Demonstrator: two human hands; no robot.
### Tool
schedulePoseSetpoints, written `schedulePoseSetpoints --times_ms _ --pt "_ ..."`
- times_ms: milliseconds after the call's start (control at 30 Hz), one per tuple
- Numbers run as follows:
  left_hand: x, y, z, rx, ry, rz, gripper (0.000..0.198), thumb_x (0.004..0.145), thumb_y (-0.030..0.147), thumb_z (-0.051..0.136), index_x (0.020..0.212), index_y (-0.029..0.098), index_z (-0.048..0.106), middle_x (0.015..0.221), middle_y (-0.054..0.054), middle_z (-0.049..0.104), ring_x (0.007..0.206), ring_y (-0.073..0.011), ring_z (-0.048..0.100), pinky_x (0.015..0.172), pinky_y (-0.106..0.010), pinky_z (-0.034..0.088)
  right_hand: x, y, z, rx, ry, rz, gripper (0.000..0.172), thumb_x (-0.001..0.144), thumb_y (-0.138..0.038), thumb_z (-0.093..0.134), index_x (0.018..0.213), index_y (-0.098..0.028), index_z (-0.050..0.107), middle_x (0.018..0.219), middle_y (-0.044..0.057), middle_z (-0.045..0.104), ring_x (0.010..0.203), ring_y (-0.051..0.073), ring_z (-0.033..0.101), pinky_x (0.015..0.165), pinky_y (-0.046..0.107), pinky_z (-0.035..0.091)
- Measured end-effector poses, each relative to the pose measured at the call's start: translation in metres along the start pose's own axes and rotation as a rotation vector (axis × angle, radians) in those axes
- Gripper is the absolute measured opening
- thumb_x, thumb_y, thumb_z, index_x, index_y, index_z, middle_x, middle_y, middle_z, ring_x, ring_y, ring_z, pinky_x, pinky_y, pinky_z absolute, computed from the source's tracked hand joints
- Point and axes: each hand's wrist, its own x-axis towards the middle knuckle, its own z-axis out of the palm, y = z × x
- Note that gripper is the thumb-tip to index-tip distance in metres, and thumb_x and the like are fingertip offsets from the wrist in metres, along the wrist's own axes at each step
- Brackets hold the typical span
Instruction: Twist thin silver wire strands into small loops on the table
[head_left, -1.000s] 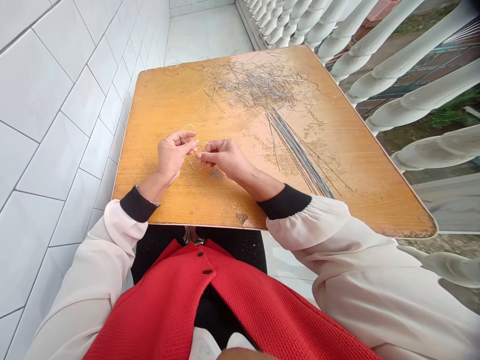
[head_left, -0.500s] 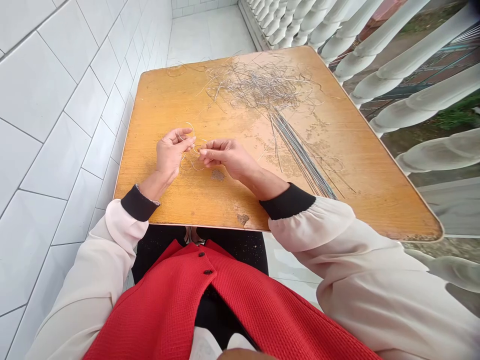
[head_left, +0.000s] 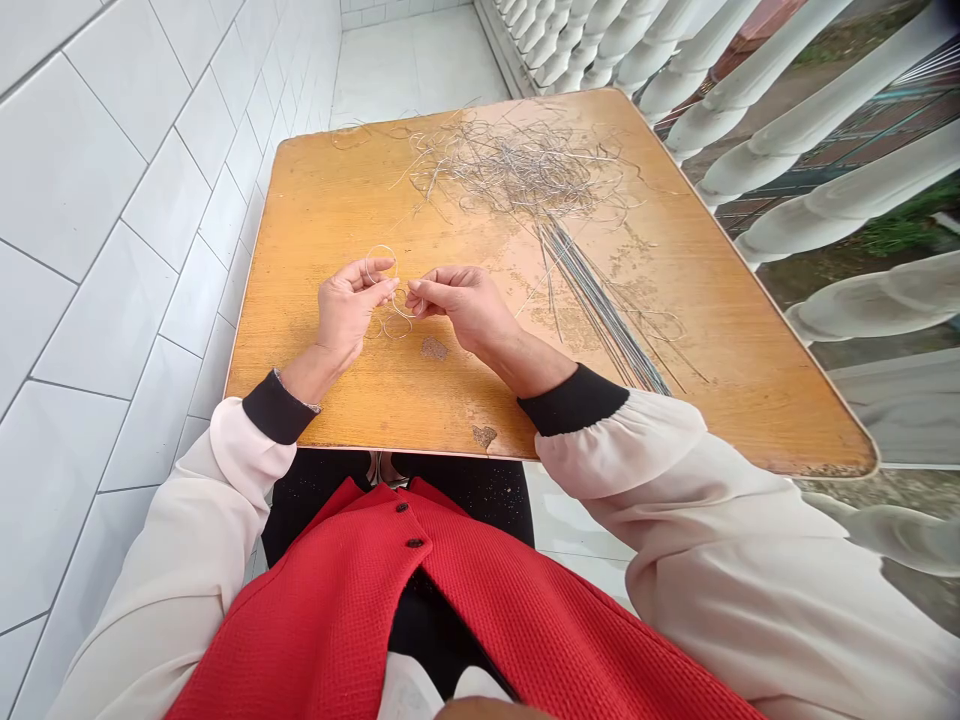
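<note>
Thin pale wire [head_left: 394,327], bent into several round loops, hangs between my two hands above the wooden table [head_left: 315,225]. My left hand [head_left: 351,308] pinches it between thumb and forefinger, and one loop rises over those fingers. On the other side my right hand [head_left: 465,305] grips the same wire with thumb and fingertips closed. The fingertips of both hands are close together but apart. Where exactly the wire ends lie is too fine to make out.
A tangled heap of thin wire [head_left: 525,165] lies at the table's far side. From it a bundle of straight wires [head_left: 600,300] runs toward me on the right. A white tiled wall [head_left: 150,240] stands left; a white balustrade [head_left: 795,150] runs along the right.
The wire at my left fingers now curves into a fuller loop. My right hand has moved slightly right and up, and my left hand slightly right.
</note>
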Motion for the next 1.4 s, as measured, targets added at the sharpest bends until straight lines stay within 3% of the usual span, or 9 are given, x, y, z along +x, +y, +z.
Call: schedulePoseSetpoints --times_ms 167,467,767,933,1067,1133,1267,1400 --pt "-0.003 0.003 0.001 -0.062 -0.003 -0.027 0.027 0.079 -0.007 0.071 0.083 0.019 0.073 0.061 0.009 0.06 0.056 -0.0043 0.055 0.066 -0.022 0.049 0.001 0.005 0.003 -0.057 0.033 -0.078 0.031 0.083 -0.025 0.083 0.058 -0.021 0.064 0.062 0.0 0.065 0.057 0.01 0.055 0.059 0.025 0.048" --pt "0.003 0.003 -0.004 -0.03 0.05 0.008 0.022 0.082 -0.001 0.074 0.087 0.02 0.073 0.067 0.008 0.065 0.063 -0.0053 0.061 0.072 -0.023 0.049 -0.007 0.002 0.001 0.064 -0.033 0.029 0.047 0.084 -0.066 0.082 0.077 -0.021 0.072 0.076 0.004 0.072 0.068 0.015 0.067 0.07 0.028 0.056" --pt "0.001 0.002 -0.004 -0.02 0.021 0.015 0.024 0.079 -0.001 0.076 0.088 0.021 0.074 0.066 0.008 0.066 0.062 -0.0053 0.061 0.07 -0.021 0.052 -0.001 0.005 0.002 0.025 -0.011 -0.026 0.032 0.085 -0.034 0.083 0.06 -0.019 0.069 0.068 0.003 0.071 0.06 0.01 0.058 0.066 0.025 0.053" --pt "0.002 0.003 -0.003 -0.087 0.072 -0.005 0.023 0.083 -0.002 0.072 0.088 0.021 0.072 0.067 0.008 0.064 0.062 -0.0039 0.059 0.071 -0.02 0.05 -0.005 0.001 0.003 0.059 -0.012 0.026 0.033 0.084 -0.047 0.086 0.071 -0.019 0.074 0.071 0.004 0.073 0.062 0.011 0.063 0.066 0.025 0.055" --pt "0.003 0.002 -0.003 -0.118 0.11 -0.018 0.02 0.087 -0.001 0.072 0.09 0.019 0.072 0.073 0.008 0.067 0.063 -0.0027 0.06 0.071 -0.02 0.049 -0.01 0.0 0.005 0.118 -0.156 0.103 0.048 0.067 -0.06 0.097 0.081 -0.018 0.077 0.078 0.004 0.077 0.067 0.012 0.067 0.066 0.023 0.056" --pt "0.003 0.002 -0.003 -0.122 0.109 -0.026 0.02 0.087 -0.002 0.072 0.089 0.018 0.071 0.073 0.007 0.067 0.063 -0.0023 0.061 0.07 -0.019 0.048 -0.01 0.002 0.006 0.127 -0.203 0.116 0.052 0.06 -0.06 0.1 0.077 -0.017 0.076 0.073 0.003 0.075 0.062 0.01 0.064 0.062 0.022 0.054" --pt "0.002 0.003 -0.002 -0.109 0.099 -0.026 0.019 0.087 -0.001 0.073 0.087 0.018 0.071 0.067 0.008 0.065 0.062 -0.003 0.062 0.069 -0.019 0.048 -0.008 0.006 0.007 0.116 -0.161 0.099 0.048 0.058 -0.054 0.101 0.067 -0.017 0.071 0.062 0.0 0.068 0.053 0.008 0.055 0.053 0.022 0.047" --pt "0.002 0.003 -0.001 -0.112 0.093 -0.012 0.021 0.087 -0.004 0.072 0.086 0.018 0.071 0.064 0.008 0.065 0.06 -0.0029 0.061 0.068 -0.019 0.048 -0.007 0.005 0.007 0.131 -0.182 0.124 0.046 0.058 -0.052 0.101 0.07 -0.017 0.074 0.065 0.002 0.071 0.054 0.009 0.057 0.054 0.023 0.048"
